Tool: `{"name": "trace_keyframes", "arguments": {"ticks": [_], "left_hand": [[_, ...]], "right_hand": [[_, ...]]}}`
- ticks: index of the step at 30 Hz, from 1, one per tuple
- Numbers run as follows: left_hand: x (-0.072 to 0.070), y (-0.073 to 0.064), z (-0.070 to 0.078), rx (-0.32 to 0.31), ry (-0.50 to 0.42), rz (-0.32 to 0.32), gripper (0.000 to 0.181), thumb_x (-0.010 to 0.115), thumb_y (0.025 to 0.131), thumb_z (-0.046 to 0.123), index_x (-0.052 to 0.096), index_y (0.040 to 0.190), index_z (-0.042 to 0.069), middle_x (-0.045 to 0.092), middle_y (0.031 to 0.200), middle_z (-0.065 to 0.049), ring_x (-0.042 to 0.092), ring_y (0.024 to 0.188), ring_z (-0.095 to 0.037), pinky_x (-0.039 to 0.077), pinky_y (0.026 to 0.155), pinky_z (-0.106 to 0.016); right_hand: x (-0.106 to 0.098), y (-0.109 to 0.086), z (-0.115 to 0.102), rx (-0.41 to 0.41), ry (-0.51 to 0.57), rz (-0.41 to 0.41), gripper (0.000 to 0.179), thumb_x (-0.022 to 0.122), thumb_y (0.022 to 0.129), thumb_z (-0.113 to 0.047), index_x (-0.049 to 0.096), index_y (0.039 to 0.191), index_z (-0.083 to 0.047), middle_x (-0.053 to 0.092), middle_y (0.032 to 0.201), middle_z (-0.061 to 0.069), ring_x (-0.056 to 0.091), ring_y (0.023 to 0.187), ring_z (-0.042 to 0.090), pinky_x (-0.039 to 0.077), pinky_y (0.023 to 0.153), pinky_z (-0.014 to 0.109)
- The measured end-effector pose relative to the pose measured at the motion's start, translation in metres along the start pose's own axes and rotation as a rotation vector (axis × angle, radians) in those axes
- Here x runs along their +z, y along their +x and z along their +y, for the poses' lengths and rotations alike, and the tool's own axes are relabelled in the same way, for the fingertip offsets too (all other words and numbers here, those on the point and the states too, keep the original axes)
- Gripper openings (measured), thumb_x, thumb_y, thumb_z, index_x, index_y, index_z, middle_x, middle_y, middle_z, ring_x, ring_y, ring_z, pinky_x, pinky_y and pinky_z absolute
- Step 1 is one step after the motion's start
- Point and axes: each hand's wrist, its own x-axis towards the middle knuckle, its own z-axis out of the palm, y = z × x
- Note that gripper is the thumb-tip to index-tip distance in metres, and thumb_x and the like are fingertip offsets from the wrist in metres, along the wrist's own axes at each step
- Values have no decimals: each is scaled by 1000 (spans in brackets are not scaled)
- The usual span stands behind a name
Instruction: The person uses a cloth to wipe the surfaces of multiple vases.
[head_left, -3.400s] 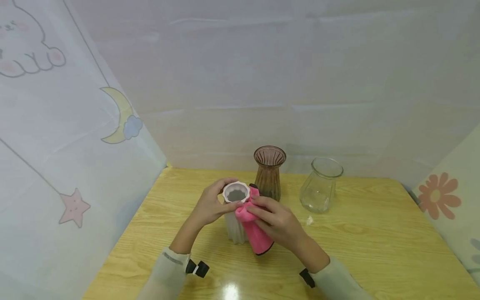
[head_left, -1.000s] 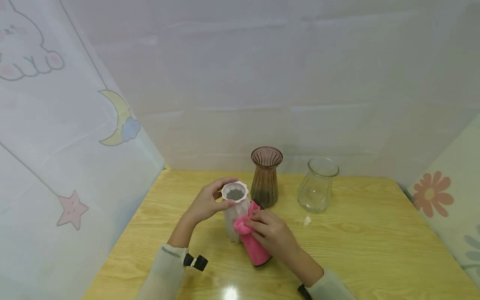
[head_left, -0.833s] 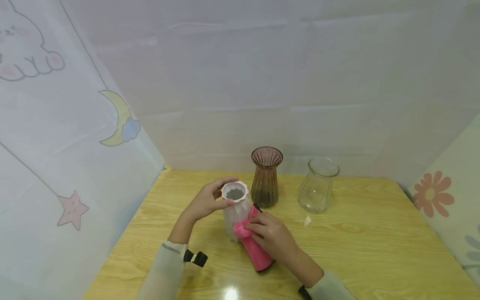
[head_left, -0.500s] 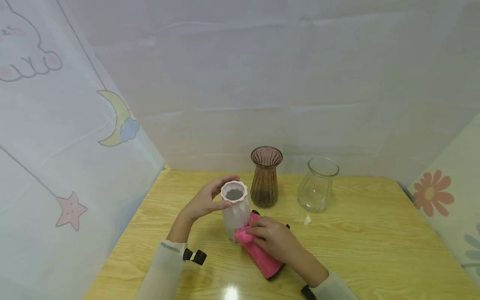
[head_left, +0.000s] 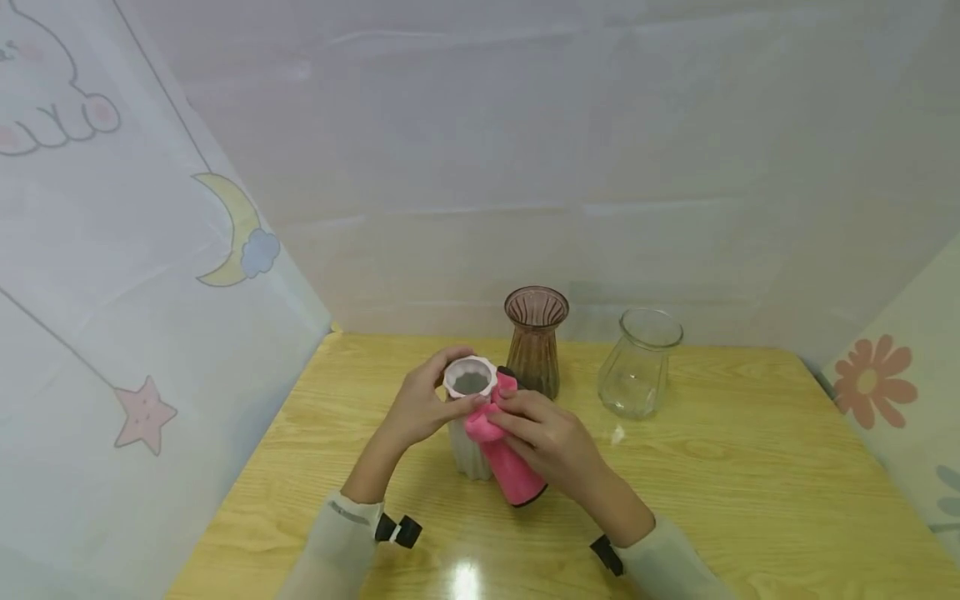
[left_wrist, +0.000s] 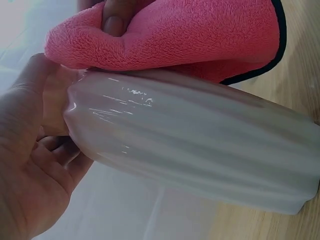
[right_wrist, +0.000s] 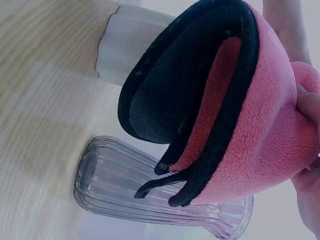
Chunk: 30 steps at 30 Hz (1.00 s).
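A white fluted vase with a scalloped rim stands upright on the table. My left hand grips it round the neck, thumb on the near side of the rim. In my right hand a folded pink cloth with dark edging is pinched, pressed to the vase's upper right side. The left wrist view shows the cloth lying along the glossy vase wall. From the right wrist the cloth's dark underside shows, its lower part hanging loose.
Behind the cloth stands a brownish-purple ribbed glass vase, its lower part partly covered by cloth and hand. A clear glass vase stands to its right. The wooden table meets pale printed sheets at the back and sides.
Over the last second my right hand slid the cloth down the vase's side, then brought it back up near the rim. The left hand keeps its grip on the neck.
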Motion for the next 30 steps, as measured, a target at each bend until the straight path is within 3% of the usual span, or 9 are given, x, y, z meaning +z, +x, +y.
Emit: {"name": "trace_keyframes", "arguments": {"ticks": [6, 12, 16, 20, 25, 30], "left_hand": [[-3, 3, 1, -15, -4, -21, 65, 84, 84, 24, 56, 141, 11, 66, 126, -6, 65, 111, -22, 53, 97, -47], [-7, 7, -1, -3, -33, -85, 61, 82, 86, 20, 55, 140, 7, 66, 125, -9, 67, 105, -23, 56, 91, -37], [-11, 9, -8, 18, -65, -138, 59, 79, 88, 14, 54, 141, 4, 65, 123, -12, 66, 103, -24, 56, 88, -35], [-14, 10, -14, 34, -108, -197, 57, 77, 89, 9, 54, 141, 6, 65, 123, -13, 65, 104, -27, 56, 89, -39], [-17, 13, -19, 54, -160, -252, 57, 76, 90, 6, 54, 143, 8, 64, 125, -14, 64, 108, -30, 56, 88, -37], [-17, 15, -19, 81, -159, -260, 57, 74, 92, 13, 53, 145, 12, 63, 130, -10, 62, 110, -27, 56, 86, -36]], "right_hand": [[7, -7, 4, 2, -16, 27, 27, 59, 104, -22, 79, 106, -4, 72, 101, 9, 70, 96, 23, 60, 85, 31], [14, -20, 2, -2, -27, 27, 28, 59, 104, -22, 80, 104, -4, 72, 99, 8, 70, 96, 24, 60, 84, 32], [21, -31, -2, 17, -34, -22, 13, 76, 91, -11, 80, 102, -6, 72, 98, 7, 71, 98, 24, 59, 87, 31], [26, -40, -7, 54, -47, -80, 24, 86, 75, -5, 81, 98, -9, 72, 97, 3, 70, 95, 20, 59, 85, 29], [30, -46, -8, 88, -43, -156, 23, 87, 75, -6, 81, 96, -13, 70, 95, -2, 66, 91, 15, 57, 80, 24], [27, -49, -5, 114, -25, -259, 22, 86, 77, -8, 80, 97, -14, 70, 94, -3, 65, 90, 13, 56, 77, 23]]}}
